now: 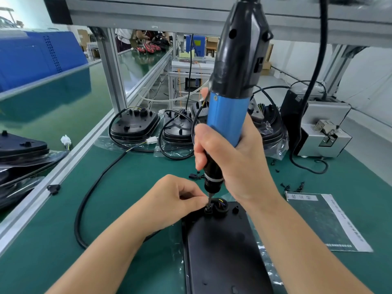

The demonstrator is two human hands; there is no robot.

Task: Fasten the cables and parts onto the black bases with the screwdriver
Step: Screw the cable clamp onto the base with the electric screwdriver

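Head view shows your right hand wrapped tightly round the blue-and-black screwdriver, its bit set upright on a small clamp at the far end of the black base, which lies by the near edge of the green worktop. Your left hand curls in with thumb and forefinger pinched at the clamp beside the bit; whether they hold the clamp or a screw is hidden. One black cable loops left from under that hand. The base's near end is cut off by the frame. Three more bases in plastic stand along the far edge, the third mostly behind the screwdriver. Loose black screws lie scattered to the right, too small to count.
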